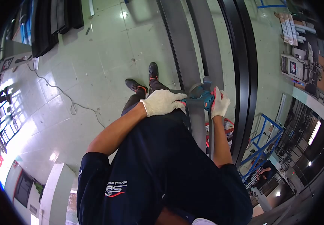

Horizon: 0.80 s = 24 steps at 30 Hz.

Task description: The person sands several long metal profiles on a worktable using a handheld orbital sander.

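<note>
The left hand (163, 102) and right hand (220, 103) clamp opposite ends of the tool (206, 100) over grey bars (182, 41); upside-down shirt (158, 161) lettering reads "DOORS & WIN", the rest unclear.

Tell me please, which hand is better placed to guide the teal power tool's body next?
Right, probably: the right hand is against the teal body, while the left hand is at the tool's opposite end.

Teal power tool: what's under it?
A grey profile passes beneath the teal power tool, emerging on both sides. The stretch directly under the tool's body is covered; can't tell its surface there.
</note>
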Tool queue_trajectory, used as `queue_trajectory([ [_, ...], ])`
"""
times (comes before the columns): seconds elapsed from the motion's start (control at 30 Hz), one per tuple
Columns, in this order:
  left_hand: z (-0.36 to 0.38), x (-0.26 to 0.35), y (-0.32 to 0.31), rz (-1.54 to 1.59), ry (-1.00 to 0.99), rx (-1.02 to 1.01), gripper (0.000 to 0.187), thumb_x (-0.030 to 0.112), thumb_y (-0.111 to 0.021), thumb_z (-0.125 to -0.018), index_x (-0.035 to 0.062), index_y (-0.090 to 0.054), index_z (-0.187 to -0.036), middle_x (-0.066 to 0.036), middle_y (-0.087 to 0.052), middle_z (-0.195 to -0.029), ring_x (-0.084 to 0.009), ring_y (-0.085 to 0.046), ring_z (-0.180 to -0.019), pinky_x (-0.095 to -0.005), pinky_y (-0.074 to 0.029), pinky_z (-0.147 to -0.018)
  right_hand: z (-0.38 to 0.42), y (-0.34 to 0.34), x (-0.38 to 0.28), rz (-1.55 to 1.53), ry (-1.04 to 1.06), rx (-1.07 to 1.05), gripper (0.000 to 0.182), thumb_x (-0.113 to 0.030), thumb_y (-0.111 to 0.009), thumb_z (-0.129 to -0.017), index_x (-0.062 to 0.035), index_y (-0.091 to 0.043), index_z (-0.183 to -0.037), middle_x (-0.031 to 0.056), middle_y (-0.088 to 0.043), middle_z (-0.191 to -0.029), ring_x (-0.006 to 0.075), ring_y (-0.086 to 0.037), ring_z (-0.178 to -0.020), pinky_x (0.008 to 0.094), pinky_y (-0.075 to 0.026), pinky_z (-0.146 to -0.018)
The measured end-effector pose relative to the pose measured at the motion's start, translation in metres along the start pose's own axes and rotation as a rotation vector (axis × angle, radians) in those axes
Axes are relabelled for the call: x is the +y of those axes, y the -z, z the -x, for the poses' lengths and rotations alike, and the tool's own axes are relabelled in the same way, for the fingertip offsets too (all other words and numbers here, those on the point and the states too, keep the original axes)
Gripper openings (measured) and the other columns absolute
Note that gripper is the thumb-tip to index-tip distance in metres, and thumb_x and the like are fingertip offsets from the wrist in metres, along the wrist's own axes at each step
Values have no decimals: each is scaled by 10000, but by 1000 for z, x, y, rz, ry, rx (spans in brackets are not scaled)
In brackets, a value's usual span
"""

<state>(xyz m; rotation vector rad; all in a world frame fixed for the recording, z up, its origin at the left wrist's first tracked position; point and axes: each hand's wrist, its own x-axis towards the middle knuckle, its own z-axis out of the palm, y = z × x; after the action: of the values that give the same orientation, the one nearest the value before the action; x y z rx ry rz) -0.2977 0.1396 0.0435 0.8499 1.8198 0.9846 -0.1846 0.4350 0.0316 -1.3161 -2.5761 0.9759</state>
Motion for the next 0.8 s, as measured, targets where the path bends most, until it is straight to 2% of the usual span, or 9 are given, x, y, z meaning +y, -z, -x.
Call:
queue_trajectory([
  [0.1, 3, -3, 21, -58, 40, 28, 504, 498, -615, -1130, 163, -701, -1497, -233, -800, -1024, -443, -781, -987, -536, -600, -873, -14, -17, -9, 76, 56, 24, 461, -395, -744, -1051, 26, -746, -863, 250, -677, -785, 364, -619, -680, 475, -500, -713],
  [0.17, -3, -23, 25, -71, -89, 286, 472, 481, -656, -1102, 126, -736, -1403, -240, -791, -956, -455, -776, -925, -554, -608, -822, -35, -28, -42, 72, 113, 17, 473, -409, -744, -1047, 34, -746, -883, 267, -639, -776, 354, -543, -659, 474, -499, -701],
  [0.23, -15, -27, 45, -13, -91, 387, 468, 468, -677, -1093, 117, -740, -1397, -237, -788, -947, -447, -777, -906, -540, -610, -799, -65, -45, -74, 8, 136, -6, 489, -430, -733, -1047, 28, -752, -876, 275, -632, -773, 360, -490, -666, 469, -498, -698],
  [0.33, -33, -24, 90, -65, 22, 467, 459, 459, -665, -1104, 117, -738, -1400, -233, -792, -947, -444, -776, -896, -535, -609, -791, -128, -76, -116, 37, 173, -40, 493, -500, -736, -1002, -23, -824, -911, 249, -698, -797, 333, -695, -717, 468, -539, -756],
  [0.53, -67, -52, 182, -118, 159, 724, 419, 404, -657, -1121, 161, -728, -1454, -293, -777, -1008, -485, -770, -1019, -550, -601, -892, -217, -145, -266, 21, 394, -133, 510, -527, -668, -949, -42, -821, -916, 269, -735, -886, 446, -743, -823, 496, -557, -775],
  [0.63, -87, -73, 238, -101, 145, 896, 424, 376, -647, -1137, 67, -731, -1415, -296, -776, -1013, -459, -792, -1001, -509, -601, -885, -271, -197, -339, 65, 526, -157, 542, -552, -598, -936, -61, -825, -902, 269, -753, -908, 498, -749, -903, 551, -572, -792],
  [0.7, -98, -75, 285, -65, 259, 895, 457, 427, -600, -1138, 73, -750, -1386, -294, -791, -1108, -504, -753, -1104, -562, -589, -962, -296, -228, -390, 3, 544, -149, 527, -558, -587, -934, -101, -852, -936, 254, -787, -972, 496, -758, -951, 552, -596, -841],
  [0.73, -105, -85, 304, -75, 273, 942, 456, 423, -582, -1146, 59, -760, -1356, -294, -791, -1098, -507, -748, -1111, -568, -579, -962, -297, -231, -429, 56, 541, -176, 521, -533, -670, -984, -48, -854, -1031, 285, -782, -1094, 490, -761, -1084, 569, -591, -950],
  [0.8, -115, -90, 341, -115, 354, 962, 499, 453, -545, -1157, 32, -762, -1314, -298, -787, -1087, -514, -741, -1105, -575, -569, -959, -315, -256, -465, 6, 545, -178, 512, -523, -667, -971, -50, -861, -1007, 281, -792, -1080, 493, -766, -1083, 569, -597, -966],
])
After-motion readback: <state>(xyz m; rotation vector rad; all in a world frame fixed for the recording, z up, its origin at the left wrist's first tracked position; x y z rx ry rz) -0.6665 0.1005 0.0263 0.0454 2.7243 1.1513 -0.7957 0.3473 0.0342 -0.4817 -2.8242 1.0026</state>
